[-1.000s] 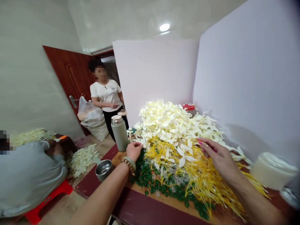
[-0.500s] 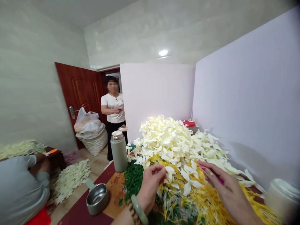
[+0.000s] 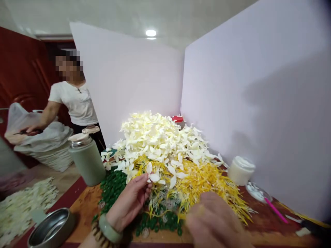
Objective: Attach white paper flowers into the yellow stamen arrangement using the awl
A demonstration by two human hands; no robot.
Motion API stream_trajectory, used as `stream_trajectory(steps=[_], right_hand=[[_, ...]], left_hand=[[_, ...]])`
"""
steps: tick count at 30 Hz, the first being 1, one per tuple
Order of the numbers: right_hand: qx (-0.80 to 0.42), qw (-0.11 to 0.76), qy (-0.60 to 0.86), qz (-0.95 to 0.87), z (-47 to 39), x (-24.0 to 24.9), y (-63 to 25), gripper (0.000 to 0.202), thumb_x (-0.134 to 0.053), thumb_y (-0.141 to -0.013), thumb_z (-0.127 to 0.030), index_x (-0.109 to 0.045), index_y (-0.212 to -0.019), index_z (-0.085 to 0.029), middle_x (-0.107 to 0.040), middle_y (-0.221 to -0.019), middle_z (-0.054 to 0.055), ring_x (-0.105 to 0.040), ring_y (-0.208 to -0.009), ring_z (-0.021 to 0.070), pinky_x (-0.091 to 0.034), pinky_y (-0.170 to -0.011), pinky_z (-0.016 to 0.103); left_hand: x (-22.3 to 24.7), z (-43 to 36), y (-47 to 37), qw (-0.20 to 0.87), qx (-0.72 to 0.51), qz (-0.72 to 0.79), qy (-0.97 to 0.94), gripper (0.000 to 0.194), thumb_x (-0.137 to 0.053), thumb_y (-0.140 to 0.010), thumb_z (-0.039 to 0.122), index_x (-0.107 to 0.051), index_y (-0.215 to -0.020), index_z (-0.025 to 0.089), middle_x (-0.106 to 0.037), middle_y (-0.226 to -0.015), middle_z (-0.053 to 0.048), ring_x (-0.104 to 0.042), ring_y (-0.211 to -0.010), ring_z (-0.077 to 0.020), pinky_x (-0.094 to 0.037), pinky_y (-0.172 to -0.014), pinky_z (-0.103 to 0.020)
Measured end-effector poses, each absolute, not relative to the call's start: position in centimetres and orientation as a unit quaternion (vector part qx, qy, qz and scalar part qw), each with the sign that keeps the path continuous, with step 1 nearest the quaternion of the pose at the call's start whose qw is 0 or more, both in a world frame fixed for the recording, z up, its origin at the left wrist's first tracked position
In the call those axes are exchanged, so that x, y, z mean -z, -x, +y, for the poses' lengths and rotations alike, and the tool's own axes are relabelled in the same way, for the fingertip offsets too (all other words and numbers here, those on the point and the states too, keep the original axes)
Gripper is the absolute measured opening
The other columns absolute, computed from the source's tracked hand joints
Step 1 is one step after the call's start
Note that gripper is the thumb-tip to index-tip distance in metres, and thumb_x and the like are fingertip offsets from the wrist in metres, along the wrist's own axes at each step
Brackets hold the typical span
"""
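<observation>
A white petalled flower [image 3: 154, 177] is pinched between the thumb and fingers of my left hand [image 3: 136, 196], which wears a pale green bangle and a beaded bracelet. Right beside it lies another white flower [image 3: 174, 175] on a heap of yellow thread-like stamens [image 3: 204, 175]. My right hand [image 3: 212, 220] is smeared by motion low in front of this heap, so its fingers and anything in them cannot be made out. Behind rises a big pile of white flowers [image 3: 157, 134]. Small green pieces [image 3: 113, 187] are spread around my left wrist.
A grey-green thermos [image 3: 86, 162] and its steel-lined cup [image 3: 53, 227] stand at left. On the right are a white jar [image 3: 241, 170], a lid [image 3: 254, 191] and a pink stick [image 3: 276, 210]. Pale panels [image 3: 137, 79] border the table. A person [image 3: 74, 100] reaches over plastic bags [image 3: 49, 134].
My view has swung right and down. The pink stick, formerly at my right hand, now rests by the lid. My right hand has come nearer. The standing person has reached toward the bags.
</observation>
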State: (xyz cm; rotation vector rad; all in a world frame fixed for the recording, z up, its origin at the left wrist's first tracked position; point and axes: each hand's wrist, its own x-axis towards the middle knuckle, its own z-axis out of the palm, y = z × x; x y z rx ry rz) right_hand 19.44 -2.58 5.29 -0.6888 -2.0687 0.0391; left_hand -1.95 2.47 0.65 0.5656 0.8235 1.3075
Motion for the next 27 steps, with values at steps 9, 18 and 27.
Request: stream_trajectory(steps=[9,18,27], right_hand=[[-0.012,0.413,0.287,-0.864,1.7,-4.2,-16.2,0.027,-0.040,-0.083,-0.010,-0.055,-0.106,-0.015,-0.065,-0.081,0.006,-0.056,-0.072,0.0172,-0.042,-0.067,0.033],[-0.011,0.368,0.302,-0.879,1.8,-3.1,-15.6,0.026,-0.038,-0.085,-0.013,-0.057,-0.103,-0.014,-0.064,-0.078,0.006,-0.056,-0.070,0.0166,-0.039,-0.069,0.032],[0.028,0.345,0.300,-0.889,1.5,-2.7,-15.4,0.028,-0.038,-0.084,-0.011,-0.056,-0.106,-0.013,-0.064,-0.078,0.008,-0.056,-0.073,0.0183,-0.039,-0.070,0.034]], left_hand=[[-0.9,2.4,2.6,0.694,-0.591,0.331,-0.245,0.009,-0.065,-0.069,0.013,-0.065,-0.078,0.012,-0.060,-0.074,-0.002,-0.054,-0.064,-0.0066,-0.049,-0.062,-0.015],[-1.2,2.1,2.4,0.702,-0.588,0.313,-0.252,0.009,-0.064,-0.071,0.016,-0.066,-0.078,0.011,-0.061,-0.070,-0.002,-0.055,-0.062,-0.0062,-0.049,-0.059,-0.014],[-1.1,2.0,2.2,0.708,-0.576,0.318,-0.257,0.014,-0.064,-0.071,0.018,-0.067,-0.084,0.012,-0.058,-0.067,0.000,-0.052,-0.059,-0.0043,-0.045,-0.058,-0.013]])
